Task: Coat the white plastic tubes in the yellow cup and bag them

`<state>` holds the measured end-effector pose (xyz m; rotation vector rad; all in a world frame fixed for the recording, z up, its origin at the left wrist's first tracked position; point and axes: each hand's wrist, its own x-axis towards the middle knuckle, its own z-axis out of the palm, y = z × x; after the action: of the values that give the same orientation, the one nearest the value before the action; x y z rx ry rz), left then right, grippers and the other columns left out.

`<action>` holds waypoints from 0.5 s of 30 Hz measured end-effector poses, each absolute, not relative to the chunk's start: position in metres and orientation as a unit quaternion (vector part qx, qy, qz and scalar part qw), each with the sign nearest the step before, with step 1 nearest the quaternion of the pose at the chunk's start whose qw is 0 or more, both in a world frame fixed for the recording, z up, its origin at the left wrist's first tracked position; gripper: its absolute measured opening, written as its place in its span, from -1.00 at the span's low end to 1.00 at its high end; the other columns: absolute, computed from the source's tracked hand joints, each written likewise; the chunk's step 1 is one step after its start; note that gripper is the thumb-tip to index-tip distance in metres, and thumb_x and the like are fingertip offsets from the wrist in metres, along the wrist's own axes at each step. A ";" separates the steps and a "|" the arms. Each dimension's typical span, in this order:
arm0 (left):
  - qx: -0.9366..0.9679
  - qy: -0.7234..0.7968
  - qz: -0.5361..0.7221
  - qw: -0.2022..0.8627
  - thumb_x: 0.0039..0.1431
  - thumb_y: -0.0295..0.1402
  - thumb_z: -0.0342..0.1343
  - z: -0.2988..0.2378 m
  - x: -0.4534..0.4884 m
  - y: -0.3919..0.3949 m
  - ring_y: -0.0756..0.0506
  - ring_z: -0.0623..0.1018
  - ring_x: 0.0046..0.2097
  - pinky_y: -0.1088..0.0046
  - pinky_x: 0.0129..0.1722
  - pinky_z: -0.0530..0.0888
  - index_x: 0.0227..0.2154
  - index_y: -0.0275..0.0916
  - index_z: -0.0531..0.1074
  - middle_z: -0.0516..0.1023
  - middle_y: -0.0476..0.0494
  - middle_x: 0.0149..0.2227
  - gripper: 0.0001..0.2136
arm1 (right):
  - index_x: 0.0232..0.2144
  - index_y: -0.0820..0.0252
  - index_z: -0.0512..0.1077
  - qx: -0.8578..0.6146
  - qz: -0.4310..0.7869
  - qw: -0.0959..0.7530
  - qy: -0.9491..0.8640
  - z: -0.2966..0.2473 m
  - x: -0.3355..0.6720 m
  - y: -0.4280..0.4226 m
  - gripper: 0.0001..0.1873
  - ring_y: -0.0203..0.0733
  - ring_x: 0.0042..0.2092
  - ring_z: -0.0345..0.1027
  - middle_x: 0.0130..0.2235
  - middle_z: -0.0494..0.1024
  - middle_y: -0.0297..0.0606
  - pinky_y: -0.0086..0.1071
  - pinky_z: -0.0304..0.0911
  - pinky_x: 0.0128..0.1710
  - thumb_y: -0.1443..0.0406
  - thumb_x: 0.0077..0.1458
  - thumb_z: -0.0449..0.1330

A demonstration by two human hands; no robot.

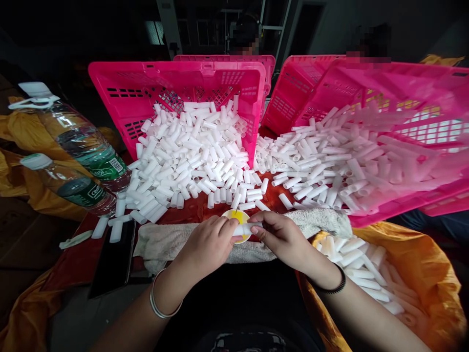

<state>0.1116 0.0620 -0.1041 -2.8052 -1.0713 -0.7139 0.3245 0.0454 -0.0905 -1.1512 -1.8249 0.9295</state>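
Note:
Both hands meet in front of me on one white plastic tube. My left hand is closed round its left part, and my right hand pinches its right end between thumb and fingers. Whether the tube is one piece or two joined pieces I cannot tell. Right behind and below it sits a small white bowl with something yellow in it. A grey towel lies along the table's near edge under my hands. Loose white tubes are heaped just beyond the bowl.
Pink crates lie tipped with tubes spilling out; another pink crate stands at right. Two water bottles and a black tablet-like slab are at left. An orange sack of tubes hangs at lower right. Other people are across the table.

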 end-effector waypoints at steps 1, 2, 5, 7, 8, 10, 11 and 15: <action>-0.906 -0.355 -0.230 0.000 0.39 -0.31 -0.05 -0.103 0.113 0.058 -0.19 0.53 -0.30 0.25 -0.33 0.51 -0.12 -0.32 0.38 0.53 -0.21 -0.30 -0.80 | -0.24 0.19 0.42 -0.447 0.340 0.380 -0.735 -0.088 0.325 0.046 -0.82 -0.29 -0.45 0.33 -0.42 0.49 -0.31 -0.41 0.27 -0.45 0.21 0.30 0.10; -0.903 -0.361 -0.233 -0.033 0.39 -0.31 -0.06 -0.102 0.114 0.054 -0.19 0.53 -0.29 0.25 -0.33 0.51 -0.13 -0.31 0.38 0.53 -0.21 -0.29 -0.80 | -0.26 0.19 0.41 -0.439 0.304 0.377 -0.757 -0.087 0.325 0.046 -0.82 -0.28 -0.43 0.35 -0.41 0.50 -0.30 -0.41 0.27 -0.42 0.22 0.31 0.08; -0.883 -0.355 -0.259 -0.166 0.38 -0.34 -0.06 -0.100 0.120 0.044 -0.16 0.56 -0.27 0.31 -0.31 0.51 -0.16 -0.26 0.37 0.55 -0.16 -0.28 -0.85 | -0.40 0.16 0.35 -0.394 0.166 0.386 -0.817 -0.089 0.323 0.044 -0.77 -0.26 -0.43 0.34 -0.46 0.47 -0.29 -0.38 0.25 -0.39 0.28 0.32 0.03; -0.863 -0.353 -0.268 -0.244 0.35 -0.38 -0.04 -0.099 0.128 0.036 -0.13 0.57 -0.29 0.35 -0.32 0.51 -0.22 -0.23 0.36 0.57 -0.12 -0.30 -0.90 | -0.51 0.13 0.26 -0.393 0.101 0.400 -0.822 -0.092 0.316 0.041 -0.69 -0.29 -0.50 0.27 -0.54 0.40 -0.34 -0.39 0.19 -0.44 0.30 0.32 0.00; -0.857 -0.359 -0.267 -0.255 0.34 -0.40 -0.04 -0.099 0.133 0.033 -0.13 0.57 -0.29 0.35 -0.32 0.51 -0.25 -0.23 0.36 0.57 -0.12 -0.31 -0.91 | -0.55 0.12 0.21 -0.416 0.090 0.404 -0.810 -0.093 0.311 0.039 -0.65 -0.31 -0.54 0.21 -0.58 0.35 -0.37 -0.40 0.15 -0.48 0.31 0.32 -0.01; -0.863 -0.374 -0.251 -0.230 0.31 -0.42 -0.03 -0.098 0.142 0.027 -0.17 0.57 -0.31 0.29 -0.34 0.52 -0.28 -0.25 0.35 0.56 -0.16 -0.33 -0.92 | -0.58 0.11 0.15 -0.484 0.098 0.404 -0.770 -0.093 0.303 0.032 -0.61 -0.35 -0.60 0.13 -0.63 0.27 -0.42 -0.43 0.08 -0.55 0.29 0.34 -0.03; -0.871 -0.372 -0.240 -0.212 0.31 -0.42 -0.03 -0.097 0.145 0.026 -0.19 0.56 -0.30 0.26 -0.33 0.52 -0.26 -0.26 0.36 0.55 -0.19 -0.33 -0.92 | -0.58 0.11 0.14 -0.511 0.111 0.399 -0.753 -0.091 0.303 0.028 -0.59 -0.35 -0.61 0.12 -0.64 0.25 -0.43 -0.44 0.07 -0.57 0.27 0.35 -0.04; -0.897 -0.324 -0.221 -0.206 0.33 -0.30 0.05 -0.098 0.130 0.044 -0.25 0.57 -0.03 0.18 -0.12 0.57 0.05 -0.23 0.30 0.55 -0.29 -0.05 -0.72 | -0.57 0.10 0.21 -0.573 0.101 0.323 -0.746 -0.079 0.355 0.001 -0.57 -0.30 -0.62 0.20 -0.64 0.30 -0.39 -0.42 0.12 -0.58 0.15 0.37 -0.06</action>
<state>0.1305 0.0443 -0.0980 -3.2583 -1.1776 -0.8017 0.3551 0.0005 -0.0787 -1.5044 -1.9575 0.2653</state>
